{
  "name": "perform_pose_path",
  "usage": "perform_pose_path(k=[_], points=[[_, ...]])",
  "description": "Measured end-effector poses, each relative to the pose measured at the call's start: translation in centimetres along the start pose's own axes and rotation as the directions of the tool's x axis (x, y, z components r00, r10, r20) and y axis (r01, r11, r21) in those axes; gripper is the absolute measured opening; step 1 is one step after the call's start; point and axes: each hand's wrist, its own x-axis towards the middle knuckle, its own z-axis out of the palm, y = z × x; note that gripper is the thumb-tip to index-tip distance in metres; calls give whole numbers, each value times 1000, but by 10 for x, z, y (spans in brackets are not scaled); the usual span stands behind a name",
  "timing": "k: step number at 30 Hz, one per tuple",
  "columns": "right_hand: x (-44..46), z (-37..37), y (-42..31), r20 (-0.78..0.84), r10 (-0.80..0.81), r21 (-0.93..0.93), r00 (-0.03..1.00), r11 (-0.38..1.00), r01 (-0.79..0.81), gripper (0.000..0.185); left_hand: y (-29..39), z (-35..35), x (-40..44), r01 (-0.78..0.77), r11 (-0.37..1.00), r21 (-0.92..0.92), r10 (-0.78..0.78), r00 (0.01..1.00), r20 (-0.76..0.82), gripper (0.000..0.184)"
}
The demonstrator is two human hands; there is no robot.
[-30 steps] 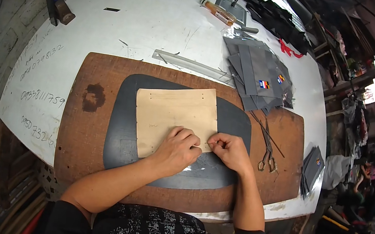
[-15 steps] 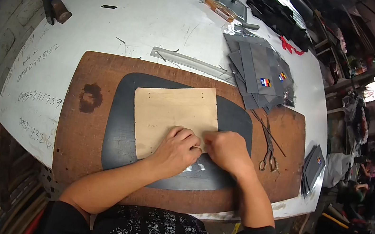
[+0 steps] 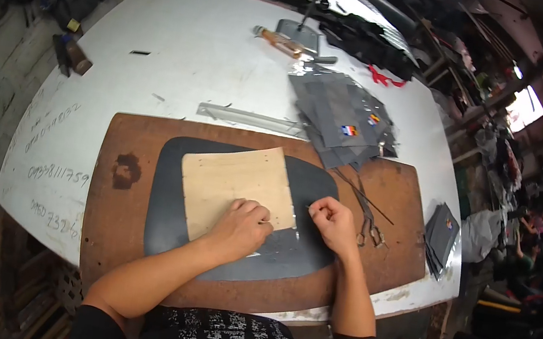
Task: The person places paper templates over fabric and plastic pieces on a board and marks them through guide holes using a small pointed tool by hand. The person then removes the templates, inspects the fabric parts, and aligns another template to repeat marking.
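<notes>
A tan paper sheet [image 3: 231, 181] with small marks along its edges lies on a dark, rounded mat [image 3: 171, 190]. My left hand [image 3: 243, 224] rests on the sheet's lower part, its fingers curled closed; a small pale bit shows at the fingertips, too small to name. To the right of the sheet, my right hand [image 3: 333, 223] is raised over the mat's edge in a pinch. Something tiny seems to be at its fingertips, but I cannot make out what. Clear, shiny plastic [image 3: 280, 234] shows on the mat between the hands.
Under the mat is a brown board [image 3: 118, 224] on a white table [image 3: 185, 46]. Scissors [image 3: 368, 225] lie right of my right hand. Behind are grey pieces in plastic [image 3: 341, 117], a metal ruler [image 3: 251, 119] and a bottle [image 3: 279, 42]. More grey pieces [image 3: 441, 238] sit at the right edge.
My right hand has moved away from my left hand and off the sheet to the right, still pinched. My left hand stays on the sheet. The whole view has shifted.
</notes>
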Motion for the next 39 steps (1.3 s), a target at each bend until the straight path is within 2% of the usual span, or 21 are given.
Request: perform_pose_path(k=[1, 2, 3, 4, 5, 6, 7, 8, 12, 18, 19, 22, 25, 26, 28, 29, 30, 32, 34, 38, 39], points=[[-4, -4, 12, -48, 29, 220, 998, 975, -18, 8, -4, -3, 4, -2, 1000, 23, 0, 997, 79, 13], [0, 1, 42, -159, -63, 330, 985, 937, 113, 8, -7, -5, 13, -25, 999, 42, 18, 988, 154, 15], [-4, 0, 52, -200, -7, 429, 980, 898, 94, 9, -8, -13, 26, -30, 997, 68, 13, 970, 244, 18], [-8, -6, 35, -222, 115, 438, 968, 899, -6, 10, -9, -22, 41, -49, 995, 92, 17, 945, 326, 20], [-8, -5, 30, -283, 110, 437, 953, 899, 26, 10, -14, -22, 56, -63, 995, 77, 35, 945, 326, 24], [3, 3, 59, -365, -32, 325, 930, 932, 160, 11, -18, -18, 67, -79, 995, 60, 55, 943, 329, 28], [7, 8, 67, -385, -82, 366, 919, 901, 234, 11, -18, -18, 79, -87, 993, 79, 58, 946, 320, 34], [6, 6, 67, -314, -7, 380, 949, 916, 132, 12, -20, -18, 89, -89, 991, 100, 55, 950, 306, 40], [3, 6, 58, -313, -54, 321, 948, 934, 159, 14, -25, -33, 118, -5, 989, 150, -76, 844, 532, 53], [3, 2, 53, -280, -73, 351, 957, 920, 172, 17, -45, -49, 124, -5, 978, 210, -106, 852, 513, 31], [4, 2, 55, -286, -81, 342, 955, 922, 181, 17, -56, -44, 121, -87, 974, 207, 0, 922, 387, 20], [11, 11, 66, -389, -95, 359, 916, 900, 246, 18, -62, -70, 117, 124, 972, 199, -203, 869, 452, 20], [13, 15, 78, -386, -49, 541, 921, 797, 269, 15, -98, -74, 90, 314, 919, 237, -371, 894, 253, 22], [7, 6, 67, -329, 54, 599, 943, 784, 164, 16, -104, -83, 76, 404, 884, 237, -451, 869, 201, 21], [5, 5, 61, -313, 79, 664, 946, 730, 159, 15, -105, -101, 53, 546, 811, 207, -571, 816, 85, 22], [2, 2, 55, -292, 140, 656, 946, 749, 91, 13, -102, -109, 35, 618, 781, 94, -624, 780, 59, 30], [-3, 0, 50, -271, 88, 621, 959, 776, 105, 13, -97, -115, 17, 565, 824, 48, -564, 825, -31, 42], [-13, 1, 35, -173, 22, 542, 985, 837, 76, 11, -78, -121, -20, 722, 689, -63, -723, 690, 11, 54], [-18, 11, 23, -19, 40, 431, 999, 902, -28, 11, -53, -118, -61, 745, 613, -263, -770, 638, 9, 60], [-28, 27, -18, 166, 47, -79, 985, 996, -35, 22, -10, -96, -104, 763, 595, -251, -802, 583, -129, 60], [-30, 32, -26, 159, 29, -82, 987, 996, -16, 27, -2, -91, -109, 781, 585, -219, -811, 566, -149, 60]])
